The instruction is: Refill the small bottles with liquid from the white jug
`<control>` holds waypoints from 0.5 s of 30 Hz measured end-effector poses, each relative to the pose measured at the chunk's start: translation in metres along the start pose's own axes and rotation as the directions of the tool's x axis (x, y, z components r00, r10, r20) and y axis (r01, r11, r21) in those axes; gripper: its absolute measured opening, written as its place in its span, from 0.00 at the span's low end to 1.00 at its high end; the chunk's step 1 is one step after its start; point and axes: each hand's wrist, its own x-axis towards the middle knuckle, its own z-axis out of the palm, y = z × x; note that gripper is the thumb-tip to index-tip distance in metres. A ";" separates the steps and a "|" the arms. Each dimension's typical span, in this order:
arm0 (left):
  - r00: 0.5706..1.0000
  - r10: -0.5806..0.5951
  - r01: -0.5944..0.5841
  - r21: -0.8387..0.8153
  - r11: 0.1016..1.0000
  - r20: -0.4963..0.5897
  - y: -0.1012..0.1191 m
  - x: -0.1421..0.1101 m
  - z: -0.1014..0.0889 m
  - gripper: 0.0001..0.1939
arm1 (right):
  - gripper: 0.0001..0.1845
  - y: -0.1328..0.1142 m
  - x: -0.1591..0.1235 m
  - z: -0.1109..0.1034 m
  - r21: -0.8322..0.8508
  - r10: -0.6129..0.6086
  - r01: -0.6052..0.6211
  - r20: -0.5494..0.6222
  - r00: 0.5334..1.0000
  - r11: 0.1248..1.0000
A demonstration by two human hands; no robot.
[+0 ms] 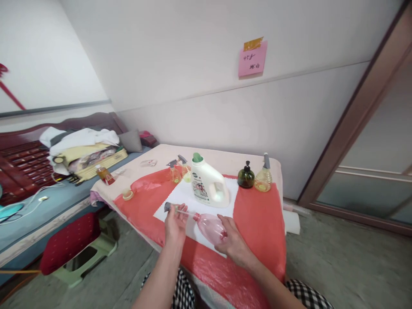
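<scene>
My left hand (176,221) is closed on a grey spray head (167,207), whose thin tube (186,212) points right to the neck of a clear pink bottle (209,227). Whether the tube's tip sits inside the neck is hard to make out. My right hand (232,240) grips that bottle by its base, so it lies tilted on its side above the white cloth (238,201). Just beyond, a white detergent jug (206,182) with a green spout stands upright on the cloth.
A dark green pump bottle (246,177) and a yellowish spray bottle (263,178) stand at the right. Two small spray bottles (175,174) are behind the jug's left. A tape roll (128,195) lies on the red covering (257,223). A red-topped stool (71,242) stands left.
</scene>
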 end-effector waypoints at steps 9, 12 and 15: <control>0.957 0.148 -0.160 -0.028 0.987 -0.250 0.028 0.013 -0.018 0.17 | 0.38 0.005 0.013 0.001 0.029 0.173 -0.170 -0.176 0.969 0.985; 0.965 0.112 -0.120 -0.020 0.993 -0.236 0.025 0.013 -0.016 0.17 | 0.39 0.002 0.011 -0.001 0.057 0.194 -0.188 -0.158 0.968 0.981; 0.966 0.079 -0.090 -0.034 0.995 -0.246 0.020 0.015 -0.013 0.17 | 0.39 -0.002 0.007 0.001 0.089 0.192 -0.177 -0.200 0.961 0.980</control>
